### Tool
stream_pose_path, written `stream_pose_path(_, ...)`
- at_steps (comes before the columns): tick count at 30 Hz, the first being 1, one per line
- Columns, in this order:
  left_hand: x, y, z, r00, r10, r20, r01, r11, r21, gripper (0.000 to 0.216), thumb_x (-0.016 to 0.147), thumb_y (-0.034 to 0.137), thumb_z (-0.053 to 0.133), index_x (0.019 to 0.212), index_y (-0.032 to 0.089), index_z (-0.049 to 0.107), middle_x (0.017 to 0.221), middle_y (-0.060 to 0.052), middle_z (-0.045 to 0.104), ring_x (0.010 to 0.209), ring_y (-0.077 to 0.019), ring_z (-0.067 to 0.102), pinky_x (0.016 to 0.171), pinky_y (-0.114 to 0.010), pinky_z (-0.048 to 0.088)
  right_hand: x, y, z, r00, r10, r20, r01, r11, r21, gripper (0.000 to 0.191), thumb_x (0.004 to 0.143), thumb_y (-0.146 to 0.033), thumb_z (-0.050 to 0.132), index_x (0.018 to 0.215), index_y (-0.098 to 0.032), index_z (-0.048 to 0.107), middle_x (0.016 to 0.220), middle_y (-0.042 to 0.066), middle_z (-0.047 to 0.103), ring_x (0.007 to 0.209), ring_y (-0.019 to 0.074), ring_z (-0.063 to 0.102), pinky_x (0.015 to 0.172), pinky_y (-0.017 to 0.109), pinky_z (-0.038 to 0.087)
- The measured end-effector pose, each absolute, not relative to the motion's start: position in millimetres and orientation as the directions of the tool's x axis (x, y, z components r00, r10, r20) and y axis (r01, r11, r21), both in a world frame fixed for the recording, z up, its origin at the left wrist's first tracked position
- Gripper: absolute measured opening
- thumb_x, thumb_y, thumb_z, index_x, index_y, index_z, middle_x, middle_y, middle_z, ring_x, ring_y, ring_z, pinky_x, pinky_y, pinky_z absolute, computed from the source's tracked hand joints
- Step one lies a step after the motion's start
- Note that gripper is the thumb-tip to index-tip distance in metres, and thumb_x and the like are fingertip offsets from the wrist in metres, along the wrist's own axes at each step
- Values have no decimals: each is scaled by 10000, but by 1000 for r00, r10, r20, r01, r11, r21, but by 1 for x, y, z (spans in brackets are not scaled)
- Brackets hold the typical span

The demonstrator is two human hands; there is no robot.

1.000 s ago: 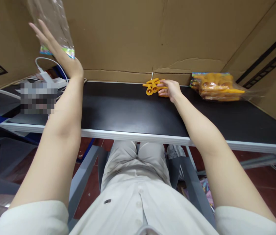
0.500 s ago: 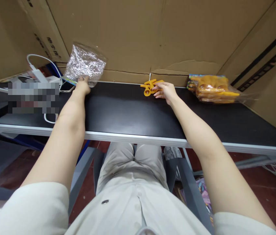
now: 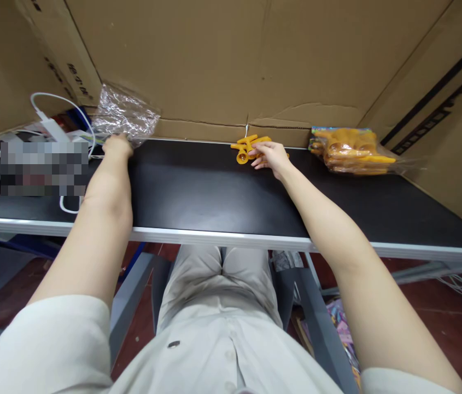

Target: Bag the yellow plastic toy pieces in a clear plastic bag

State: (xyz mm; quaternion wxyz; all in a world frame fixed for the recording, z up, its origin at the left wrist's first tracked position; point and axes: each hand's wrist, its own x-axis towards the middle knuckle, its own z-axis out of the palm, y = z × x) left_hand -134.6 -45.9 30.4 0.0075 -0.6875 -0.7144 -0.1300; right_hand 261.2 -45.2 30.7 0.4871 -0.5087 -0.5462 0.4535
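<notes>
My left hand [image 3: 116,146] is closed on the lower edge of a crinkled clear plastic bag [image 3: 125,113] at the back left of the black table [image 3: 210,191]. The bag stands up against the cardboard wall. My right hand [image 3: 270,155] reaches to the back of the table, its fingers resting on a small pile of orange plastic toy pieces [image 3: 247,147]. The fingers are slightly curled over the pieces; I cannot see any piece lifted.
A sealed bag of orange toys [image 3: 349,149] lies at the back right. White cables and a charger [image 3: 56,128] sit at the far left beside a blurred patch. Cardboard sheets [image 3: 231,60] wall in the table's back and sides.
My left hand has come down from high in the air with the clear bag and moved left along the table's back. My right hand stays on the orange pieces.
</notes>
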Motion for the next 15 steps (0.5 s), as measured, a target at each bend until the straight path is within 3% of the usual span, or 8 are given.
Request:
stream_pose_path(2, -143, -46, 28, -113, 974, 199, 980, 76, 185, 917, 845, 735, 746, 1583, 251, 499, 1366, 24, 760, 1412, -308, 557, 1275, -668, 229, 261, -46, 31, -9, 998, 68, 116, 69, -991, 130, 1058, -145, 613, 967, -125, 703, 1035, 101, 834, 472, 77, 655, 447, 172, 524)
stream_pose_path(4, -155, -43, 28, -289, 946, 145, 945, 259, 198, 800, 946, 587, 706, 1610, 219, 455, 1496, -15, 700, 1444, -324, 542, 1253, -730, 213, 260, -46, 30, -7, 998, 63, 118, 63, -991, 130, 1060, -137, 600, 984, -122, 705, 1034, 101, 834, 471, 76, 655, 445, 171, 522)
stream_pose_path(7, -165, -35, 32, -525, 850, -43, 835, 524, 168, 637, 1096, 343, 510, 1650, 71, 352, 1759, -191, 398, 1598, -360, 408, 1233, -774, 204, 260, -46, 30, -7, 998, 61, 126, 62, -990, 114, 1058, -146, 611, 988, -125, 699, 1020, 97, 834, 471, 76, 654, 442, 168, 519)
stream_pose_path(10, -163, -29, 34, -538, 839, -88, 825, 545, 153, 621, 1120, 292, 442, 1665, 36, 288, 1787, -231, 316, 1661, -369, 305, 1223, -762, 256, 260, -45, 29, -14, 998, 67, 133, 69, -989, 104, 1055, -152, 627, 974, -133, 689, 985, 86, 831, 472, 78, 654, 438, 164, 517)
stream_pose_path(15, -186, -14, 20, -493, 865, -97, 866, 498, 47, 730, 1100, 377, 461, 1684, 12, 220, 1794, -284, 252, 1668, -449, 240, 1165, -768, 380, 260, -46, 30, -21, 998, 65, 137, 67, -988, 125, 1062, -127, 596, 968, -140, 679, 992, 88, 829, 464, 80, 650, 426, 171, 514)
